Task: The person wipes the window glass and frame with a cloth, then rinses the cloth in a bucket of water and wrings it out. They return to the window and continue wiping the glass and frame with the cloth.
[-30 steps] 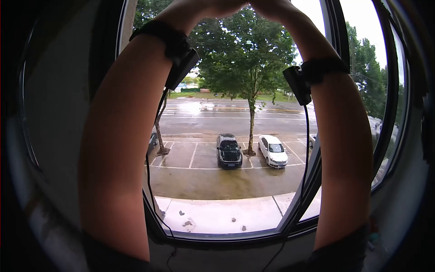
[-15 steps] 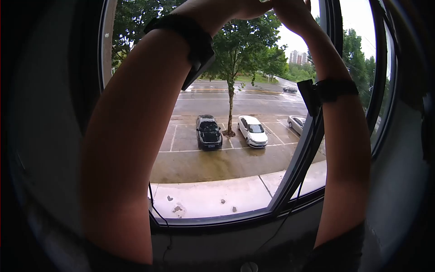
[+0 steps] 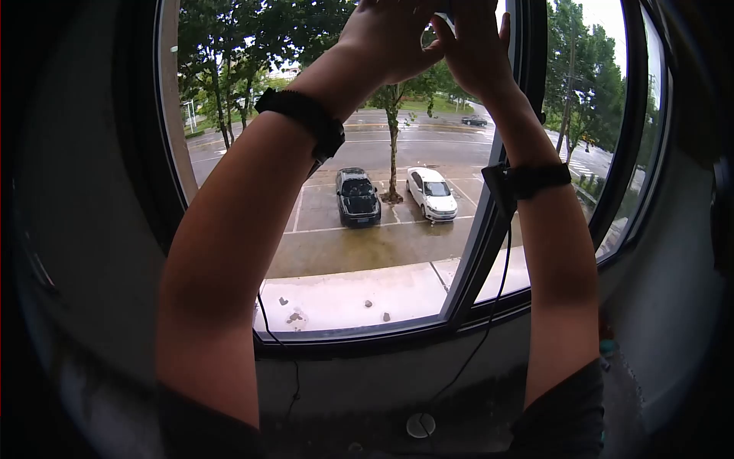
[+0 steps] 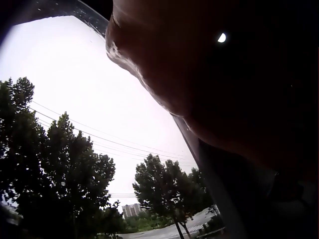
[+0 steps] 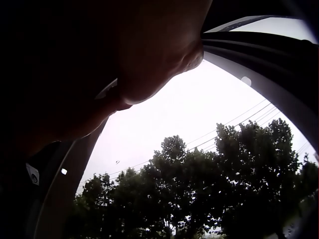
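Both arms reach up in front of a window, its dark frame [image 3: 478, 252] behind them in the head view. The left hand [image 3: 390, 38] is at the top edge, its fingers partly cut off. Close beside it on the right is the right hand [image 3: 478, 57], also cut by the top edge. The thumbs lie near each other; whether they touch, or what the fingers hold, cannot be told. In the left wrist view the left hand [image 4: 154, 55] is a dark shape against the sky; the right wrist view shows the right hand [image 5: 154, 55] similarly in shadow.
Beyond the glass stand a black car [image 3: 358, 200], a white car [image 3: 433, 195] and trees. Black cables [image 3: 489, 329] hang from the wrist cameras. A pale ledge [image 3: 367, 298] lies outside, and a round light object [image 3: 420, 425] is low down inside.
More of both hands shows at the top of the head view, with the hands and wrists lower in the picture. The cars and ledge appear higher, as the view has shifted.
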A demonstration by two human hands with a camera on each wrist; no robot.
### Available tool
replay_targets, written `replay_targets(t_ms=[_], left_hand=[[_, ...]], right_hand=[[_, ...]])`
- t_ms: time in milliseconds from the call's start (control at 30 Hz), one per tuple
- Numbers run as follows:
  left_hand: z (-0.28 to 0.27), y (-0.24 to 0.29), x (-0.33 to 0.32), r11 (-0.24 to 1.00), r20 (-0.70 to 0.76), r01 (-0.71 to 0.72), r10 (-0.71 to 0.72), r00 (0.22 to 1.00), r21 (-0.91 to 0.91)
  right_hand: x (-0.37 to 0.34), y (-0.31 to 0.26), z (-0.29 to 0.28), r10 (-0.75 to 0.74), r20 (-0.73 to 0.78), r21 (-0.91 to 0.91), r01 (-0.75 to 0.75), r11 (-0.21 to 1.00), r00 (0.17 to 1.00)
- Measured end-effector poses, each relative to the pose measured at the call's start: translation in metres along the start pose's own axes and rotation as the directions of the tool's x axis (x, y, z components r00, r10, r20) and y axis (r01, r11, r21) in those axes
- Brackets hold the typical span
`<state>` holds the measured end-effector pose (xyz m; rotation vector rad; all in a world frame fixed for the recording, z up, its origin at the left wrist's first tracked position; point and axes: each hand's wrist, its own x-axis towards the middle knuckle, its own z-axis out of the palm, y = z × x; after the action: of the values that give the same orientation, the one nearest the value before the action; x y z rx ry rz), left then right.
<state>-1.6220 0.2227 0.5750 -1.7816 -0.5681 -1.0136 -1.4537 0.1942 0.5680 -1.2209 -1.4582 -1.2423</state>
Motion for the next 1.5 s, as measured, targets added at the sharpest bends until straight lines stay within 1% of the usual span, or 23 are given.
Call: replay_targets(t_ms=[33,67,100,167,200,233,300,333,367,433,500,600,767,900,933,1033,1067,1100,1167,1233,1367,1433,1500], left_hand=[[0.01,0.003,-0.004,1.0,-0.087,-0.029,0.028,0.996,-0.011],[0.019,0.005,-0.006,0.998,-0.175,-0.061,0.056,0.983,-0.019],[0.018,0.012,-0.011,0.998,-0.166,-0.067,0.063,0.984,-0.018],[0.009,0.031,-0.024,0.998,-0.062,-0.036,0.033,0.998,-0.06],[0.005,0.041,-0.029,1.0,-0.015,-0.015,0.015,1.0,0.006],[0.01,0.048,-0.038,1.0,-0.009,-0.027,0.027,1.0,0.001],[0.027,0.063,-0.062,0.991,-0.122,-0.057,0.042,0.992,-0.124],[0.026,0.075,-0.074,0.978,-0.108,-0.027,0.005,0.994,-0.208],[0.025,0.086,-0.085,0.977,-0.1,-0.03,0.009,0.995,-0.21],[0.026,0.108,-0.11,0.975,0.007,0.06,-0.059,0.998,-0.215],[0.026,0.13,-0.133,0.973,0.09,0.073,-0.054,0.994,-0.219],[0.031,0.171,-0.173,0.949,0.182,0.159,-0.111,0.977,-0.273],[0.042,0.235,-0.251,0.942,0.376,0.241,-0.142,0.916,-0.232],[0.057,0.282,-0.307,0.944,0.402,0.282,-0.194,0.895,-0.171],[0.053,0.292,-0.319,0.922,0.437,0.327,-0.213,0.874,-0.204],[0.047,0.316,-0.361,0.877,0.613,0.399,-0.163,0.773,-0.27],[0.047,0.325,-0.376,0.877,0.626,0.403,-0.164,0.763,-0.261],[0.051,0.334,-0.39,0.878,0.635,0.405,-0.163,0.755,-0.256],[0.052,0.35,-0.411,0.894,0.608,0.379,-0.166,0.776,-0.24],[0.047,0.36,-0.429,0.889,0.692,0.392,-0.129,0.71,-0.237],[0.045,0.374,-0.456,0.859,0.749,0.441,-0.108,0.653,-0.261],[0.047,0.382,-0.465,0.846,0.757,0.466,-0.122,0.642,-0.258],[0.047,0.387,-0.468,0.85,0.7,0.447,-0.138,0.701,-0.28]], right_hand=[[-0.008,0.004,0.001,-0.022,-0.003,0.049,0.023,0.999,1.0],[-0.016,0.01,0.004,-0.075,-0.027,0.032,0.076,0.997,0.997],[-0.024,0.012,0.005,-0.066,-0.026,0.038,0.067,0.997,0.997],[-0.043,0.011,0.003,-0.075,-0.028,-0.042,0.074,0.996,0.997],[-0.054,0.01,0.002,-0.06,0.022,-0.089,0.061,0.994,0.998],[-0.072,0.019,0.031,-0.107,-0.227,-0.019,0.105,0.994,0.968],[-0.098,0.015,0.023,-0.148,-0.17,-0.115,0.13,0.985,0.974],[-0.111,0.013,0.017,-0.152,-0.116,-0.085,0.143,0.986,0.981],[-0.126,0.01,0.013,-0.128,-0.067,-0.011,0.127,0.992,0.99],[-0.158,0.006,0.008,-0.095,-0.003,0.117,0.095,0.989,0.995],[-0.19,0.001,-0.002,-0.07,0.102,0.149,0.054,0.987,0.992],[-0.241,-0.008,-0.016,-0.042,0.184,0.193,0.006,0.981,0.982],[-0.328,-0.013,-0.006,-0.054,0.261,0.408,-0.059,0.911,0.964],[-0.387,-0.016,0.005,-0.054,0.33,0.414,-0.093,0.906,0.943],[-0.404,-0.017,0.009,-0.062,0.351,0.411,-0.094,0.907,0.934],[-0.46,-0.022,0.015,-0.085,0.417,0.447,-0.123,0.886,0.905],[-0.478,-0.026,0.018,-0.073,0.461,0.433,-0.152,0.889,0.884],[-0.498,-0.029,0.026,-0.073,0.441,0.419,-0.134,0.898,0.894],[-0.529,-0.036,0.031,-0.057,0.458,0.426,-0.163,0.89,0.887],[-0.551,-0.041,0.028,-0.046,0.498,0.448,-0.211,0.869,0.866],[-0.582,-0.047,0.023,-0.041,0.605,0.463,-0.31,0.831,0.795],[-0.592,-0.048,0.024,-0.055,0.59,0.452,-0.273,0.849,0.806],[-0.599,-0.047,0.026,-0.059,0.576,0.436,-0.245,0.866,0.815]])
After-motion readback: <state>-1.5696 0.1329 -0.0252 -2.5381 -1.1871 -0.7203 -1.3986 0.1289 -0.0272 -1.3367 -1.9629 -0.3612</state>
